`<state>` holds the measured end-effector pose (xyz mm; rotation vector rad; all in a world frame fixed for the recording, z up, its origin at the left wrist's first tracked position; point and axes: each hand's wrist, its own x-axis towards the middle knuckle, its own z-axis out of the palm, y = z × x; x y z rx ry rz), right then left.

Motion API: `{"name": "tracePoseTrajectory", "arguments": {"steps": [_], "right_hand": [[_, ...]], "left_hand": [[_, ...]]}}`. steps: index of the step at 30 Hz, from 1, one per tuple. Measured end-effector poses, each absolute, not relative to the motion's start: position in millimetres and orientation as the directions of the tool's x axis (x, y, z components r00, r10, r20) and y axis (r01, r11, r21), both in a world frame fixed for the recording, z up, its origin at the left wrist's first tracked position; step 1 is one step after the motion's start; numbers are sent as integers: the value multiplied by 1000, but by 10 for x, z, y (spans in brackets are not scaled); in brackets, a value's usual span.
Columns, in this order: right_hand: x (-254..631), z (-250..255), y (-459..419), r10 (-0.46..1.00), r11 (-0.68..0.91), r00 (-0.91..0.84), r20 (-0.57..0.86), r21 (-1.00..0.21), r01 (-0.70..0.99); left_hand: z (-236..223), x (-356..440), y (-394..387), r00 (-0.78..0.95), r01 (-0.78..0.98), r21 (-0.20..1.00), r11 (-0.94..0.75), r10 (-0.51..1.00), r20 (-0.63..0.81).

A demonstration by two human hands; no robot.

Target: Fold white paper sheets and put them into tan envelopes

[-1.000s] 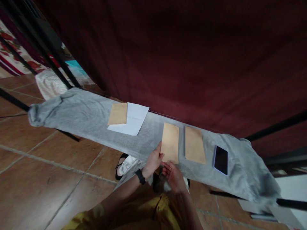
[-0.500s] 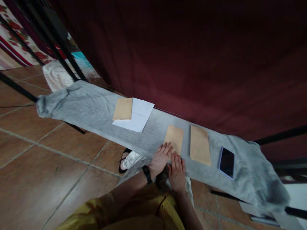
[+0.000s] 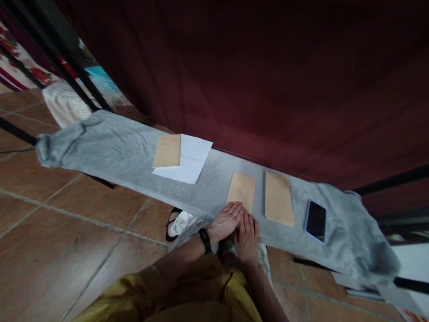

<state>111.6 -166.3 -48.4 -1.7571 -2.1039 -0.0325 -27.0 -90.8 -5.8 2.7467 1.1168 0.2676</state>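
A brown paper envelope (image 3: 241, 190) lies flat on the grey cloth directly before me, its near end covered by my hands. My left hand (image 3: 228, 220), with a black band on the wrist, rests flat with fingers stretched across that near end. Beside it, my right hand (image 3: 247, 237) lies palm down, its fingertips on the envelope's near edge. The two hands touch or nearly touch. Just to the right sits what looks like a stack of similar brown envelopes (image 3: 279, 199). Further left, another brown envelope (image 3: 167, 150) partly overlaps a creased white sheet of paper (image 3: 196, 156).
A phone with a dark screen (image 3: 315, 221) lies right of the envelopes. The narrow surface is draped in grey cloth (image 3: 117, 143), with black metal bars (image 3: 389, 181) at its ends. A dark red curtain (image 3: 241, 89) hangs behind. Brown floor tiles (image 3: 83, 241) lie below.
My left hand has slid slightly toward the envelope's near end, with its fingers now closer to the right hand's. The view has shifted a little; the envelopes, paper and phone keep their places.
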Motion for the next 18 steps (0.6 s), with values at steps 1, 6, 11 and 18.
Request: {"name": "tracePoseTrajectory", "arguments": {"steps": [1, 6, 11, 18], "right_hand": [[1113, -481, -1662, 940, 209, -129, 316, -234, 949], [1100, -477, -1652, 933, 214, -128, 337, -232, 949], [1082, -530, -1632, 921, 211, -112, 374, -234, 949], [1057, -465, -1623, 897, 204, -93, 433, -217, 955]], "left_hand": [[-62, -270, -897, 707, 668, 225, -709, 700, 104], [-32, -287, -755, 728, 618, 329, -714, 678, 104], [-23, -225, -488, 692, 625, 412, -663, 715, 101], [-118, -59, -11, 671, 677, 295, -674, 730, 128]]}}
